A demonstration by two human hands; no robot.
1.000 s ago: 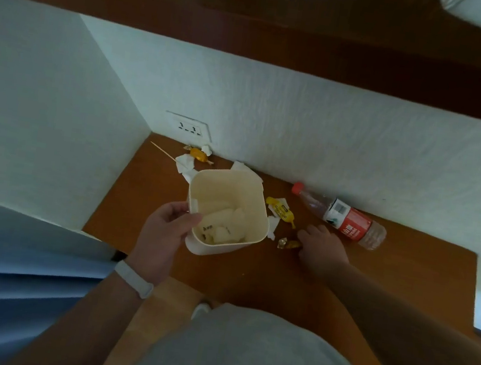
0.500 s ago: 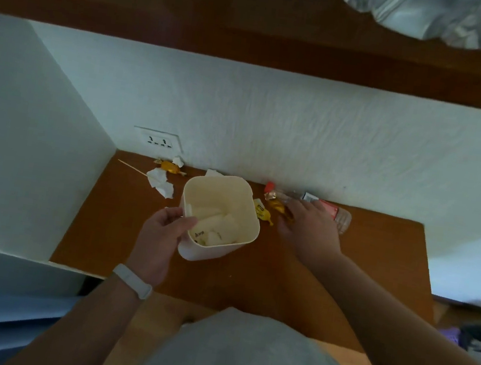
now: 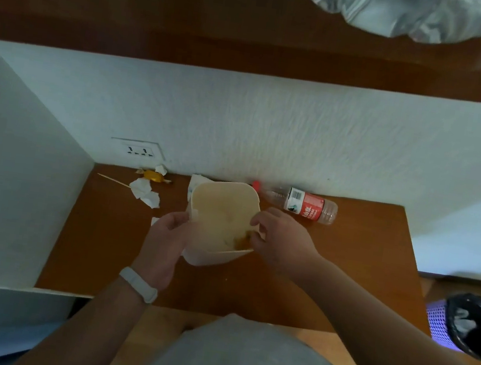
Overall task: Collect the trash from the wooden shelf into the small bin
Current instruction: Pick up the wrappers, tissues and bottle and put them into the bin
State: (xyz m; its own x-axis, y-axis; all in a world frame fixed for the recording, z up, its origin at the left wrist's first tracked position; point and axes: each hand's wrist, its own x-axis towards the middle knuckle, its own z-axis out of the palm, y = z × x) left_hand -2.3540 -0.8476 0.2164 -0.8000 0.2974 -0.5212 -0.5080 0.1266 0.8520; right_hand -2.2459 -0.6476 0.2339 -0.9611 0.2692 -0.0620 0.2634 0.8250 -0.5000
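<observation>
The small cream bin (image 3: pixel 214 203) is held tilted above the wooden shelf (image 3: pixel 343 274), my left hand (image 3: pixel 164 241) gripping its left rim. My right hand (image 3: pixel 279 239) is at the bin's right rim, fingers bent over the opening; a yellow wrapper lies inside just below them and I cannot tell if the fingers still touch it. On the shelf lie a clear bottle (image 3: pixel 301 204) with a red label and cap, a yellow candy wrapper (image 3: pixel 153 175), crumpled white tissues (image 3: pixel 145 192), a thin wooden stick (image 3: pixel 114 180) and a white paper scrap (image 3: pixel 197 183) behind the bin.
White walls close the shelf at the back and left, with a wall socket (image 3: pixel 138 149) near the corner. A dark wooden ledge runs overhead with a silvery bag (image 3: pixel 396 9) on it. A purple basket with a black liner (image 3: pixel 472 326) stands on the floor at right.
My right hand picked up yellow wrappers near the bottle and moved to the bin's opening. The bin was lifted and tilted. The view shifted right, bringing the purple basket into sight.
</observation>
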